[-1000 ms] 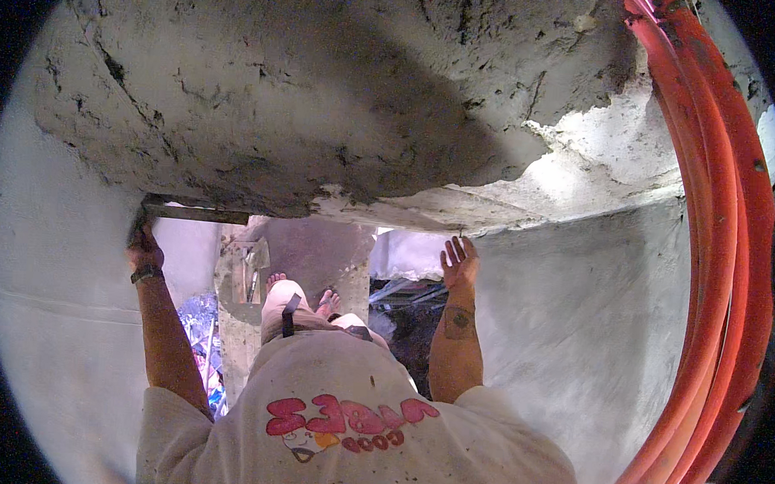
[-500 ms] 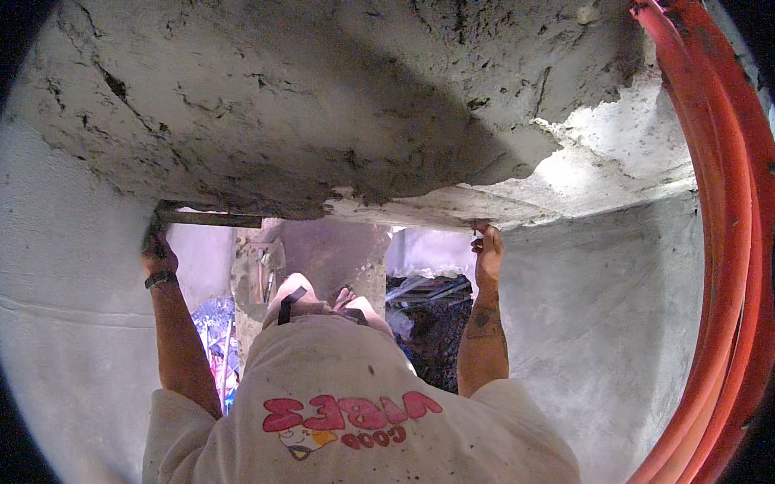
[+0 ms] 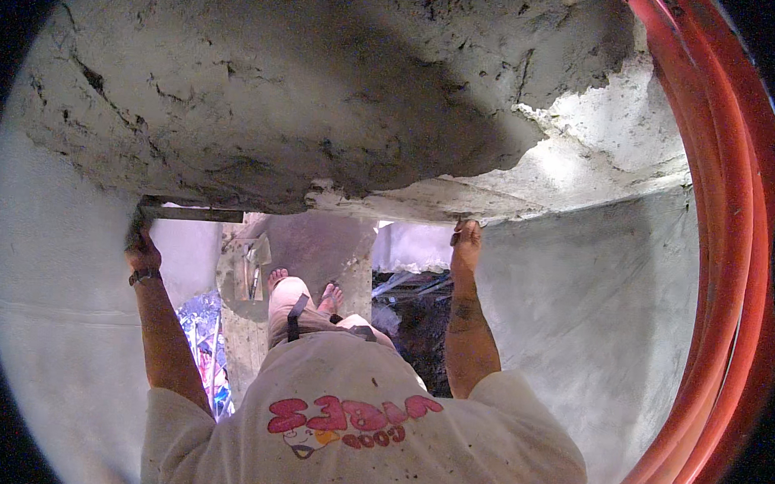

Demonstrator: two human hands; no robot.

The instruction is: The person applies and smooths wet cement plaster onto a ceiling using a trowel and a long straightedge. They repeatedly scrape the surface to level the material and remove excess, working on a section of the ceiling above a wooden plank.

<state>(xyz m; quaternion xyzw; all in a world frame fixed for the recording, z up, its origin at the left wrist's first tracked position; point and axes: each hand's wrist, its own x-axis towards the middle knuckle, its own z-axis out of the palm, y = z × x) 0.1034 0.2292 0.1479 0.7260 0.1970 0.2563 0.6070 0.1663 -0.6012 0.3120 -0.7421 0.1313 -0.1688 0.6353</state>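
Wet grey plaster (image 3: 325,84), rough and cracked, covers the surface above me, with a paler bare patch (image 3: 582,138) on its right side. A narrow straight strip (image 3: 200,214) lies along the plaster's lower edge at the left. My left hand (image 3: 143,250), with a dark band at the wrist, is raised to that strip's left end, its fingers closed there and partly in shadow. My right hand (image 3: 466,235) is up at the right part of the same edge, fingers curled in a pinch. Whatever lies between those fingers is hidden.
Thick orange-red hoses (image 3: 726,213) curve down the right side. Smooth grey walls (image 3: 592,311) flank me. On the floor below, a trowel-like tool (image 3: 257,254) lies left of my feet; a dark heap (image 3: 414,321) sits to the right.
Both hands and the plaster edge appear slightly farther left as the view shifts. Both my feet now show below. The hands keep their places along the edge.
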